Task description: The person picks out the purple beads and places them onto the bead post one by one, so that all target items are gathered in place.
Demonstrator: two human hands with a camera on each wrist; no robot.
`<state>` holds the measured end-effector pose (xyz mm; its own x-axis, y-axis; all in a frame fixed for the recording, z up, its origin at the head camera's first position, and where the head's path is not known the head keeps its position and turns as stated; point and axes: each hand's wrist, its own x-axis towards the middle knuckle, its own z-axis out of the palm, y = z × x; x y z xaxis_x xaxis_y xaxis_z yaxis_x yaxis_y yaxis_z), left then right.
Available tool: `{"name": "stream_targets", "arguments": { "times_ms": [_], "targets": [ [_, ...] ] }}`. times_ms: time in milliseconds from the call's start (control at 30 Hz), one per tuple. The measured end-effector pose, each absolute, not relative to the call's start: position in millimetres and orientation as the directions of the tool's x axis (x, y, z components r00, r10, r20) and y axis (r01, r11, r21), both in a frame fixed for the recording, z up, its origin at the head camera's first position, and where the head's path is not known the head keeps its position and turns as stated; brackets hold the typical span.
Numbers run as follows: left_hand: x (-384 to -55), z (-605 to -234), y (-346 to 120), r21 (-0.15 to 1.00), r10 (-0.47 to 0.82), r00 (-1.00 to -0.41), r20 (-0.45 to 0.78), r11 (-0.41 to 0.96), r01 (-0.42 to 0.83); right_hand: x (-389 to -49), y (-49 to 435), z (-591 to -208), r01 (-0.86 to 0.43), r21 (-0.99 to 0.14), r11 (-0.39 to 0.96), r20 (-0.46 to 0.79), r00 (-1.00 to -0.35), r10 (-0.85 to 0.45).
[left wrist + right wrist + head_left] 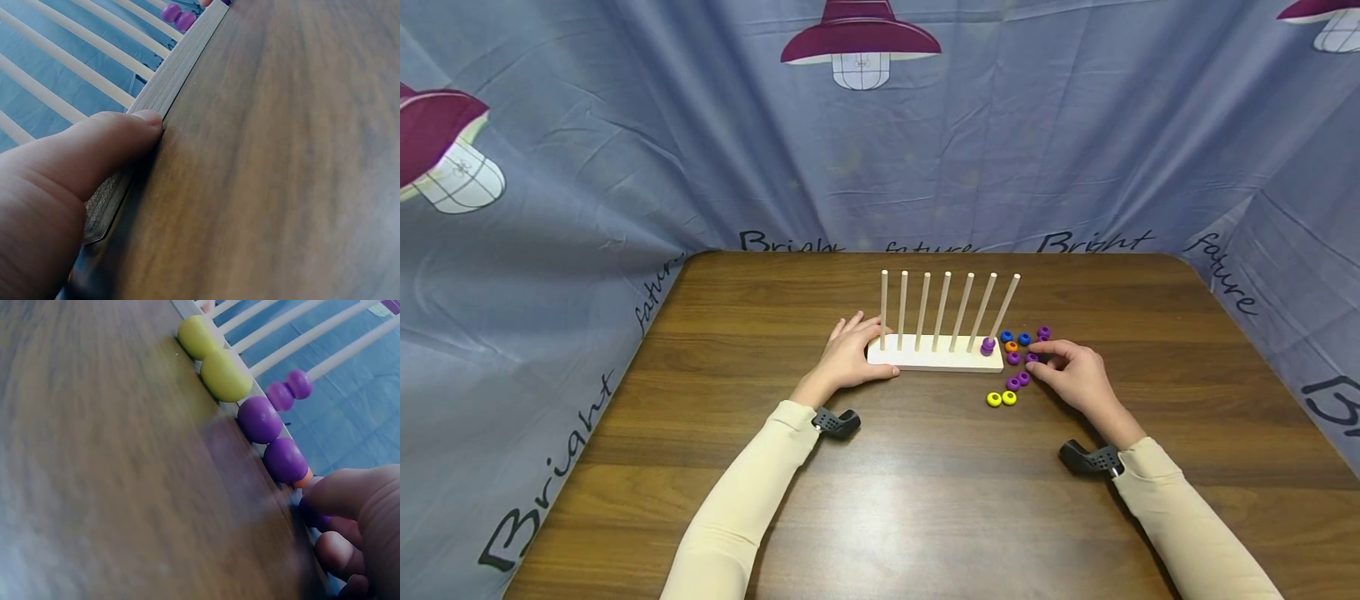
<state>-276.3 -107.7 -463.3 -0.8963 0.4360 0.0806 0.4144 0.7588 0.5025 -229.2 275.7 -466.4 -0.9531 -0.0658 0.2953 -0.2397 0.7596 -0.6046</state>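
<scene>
At the frame's centre, a left hand (848, 354) clasps the pale wooden seven-peg rack (936, 361) by its end, apparently to steady it, while right of centre the right hand (1072, 377) pinches a round purple bead (1032, 358) above two round yellow beads (1009, 398).

Here's black lettering (1096, 242) across the blue curtain (1000, 158): "Bright" reads clearly, then "fature", both repeated at back and left!

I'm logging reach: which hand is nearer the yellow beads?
Right. The right hand pinches a purple bead beyond and right of the yellow beads; the left hand is farther off, at the left end of the pegboard.
</scene>
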Motion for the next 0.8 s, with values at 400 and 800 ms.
{"name": "stream_targets", "arguments": {
  "times_ms": [400,800],
  "targets": [
    [-276.1,-464.7,-107.7,0.503,0.435,-0.897,0.081,0.759,0.414,-228.2,273.2,-468.3,-0.268,-0.591,0.761,0.334,-0.94,-0.071],
    [-277.1,-463.8,-107.1,0.494,0.438,-0.895,0.087,0.761,0.421,-231.0,275.7,-469.8,-0.251,-0.578,0.777,0.314,-0.947,-0.072]
  ]
}}
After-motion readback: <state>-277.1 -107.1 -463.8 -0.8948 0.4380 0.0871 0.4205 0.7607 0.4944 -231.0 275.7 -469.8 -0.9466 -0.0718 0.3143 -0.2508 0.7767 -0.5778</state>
